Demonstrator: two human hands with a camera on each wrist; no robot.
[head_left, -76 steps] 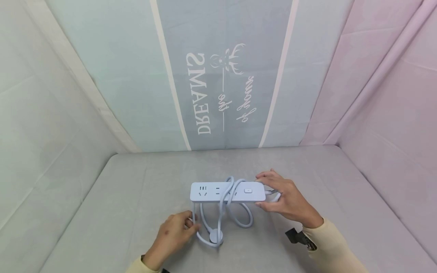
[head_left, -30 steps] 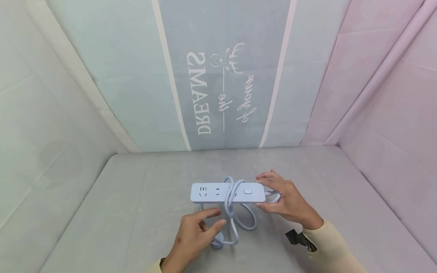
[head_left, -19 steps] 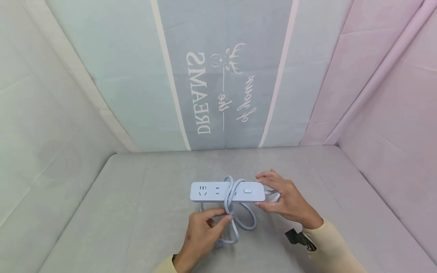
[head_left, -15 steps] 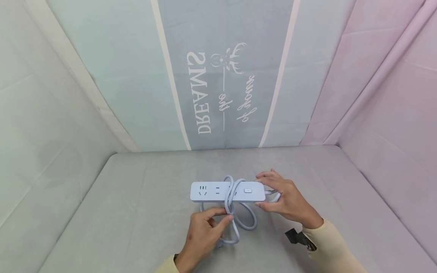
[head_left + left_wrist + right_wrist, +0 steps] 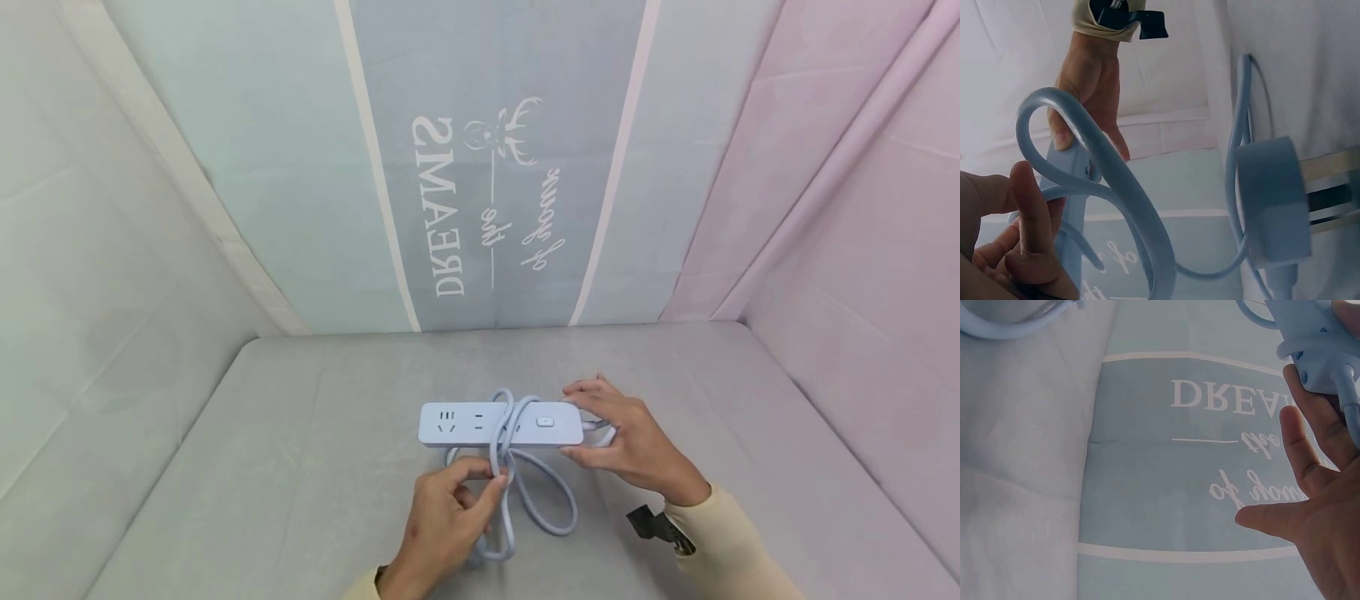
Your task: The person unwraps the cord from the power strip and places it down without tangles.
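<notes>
A white power strip (image 5: 465,423) lies across the grey table (image 5: 300,467), with its pale blue cable (image 5: 558,500) wound over its middle and looping toward me. My left hand (image 5: 498,477) pinches the cable just in front of the strip. The right hand (image 5: 592,423) grips the strip's right end, thumb on the near side and fingers on the far side. In the left wrist view the cable loop (image 5: 1110,181) curves past my fingers (image 5: 1022,206), and the round plug (image 5: 1272,206) with metal prongs hangs beside it. The right wrist view shows the strip's end (image 5: 1310,337) against my fingers (image 5: 1300,456).
Cloth walls close in the table: white on the left, a blue-grey banner (image 5: 450,208) with "DREAMS" lettering at the back, pink (image 5: 825,208) on the right. A black clip (image 5: 648,521) sits at my right cuff.
My left hand left the plug at the front left, moved right and pinched the cable below the strip. The cable loop has since stretched toward me. The right hand has stayed put.
</notes>
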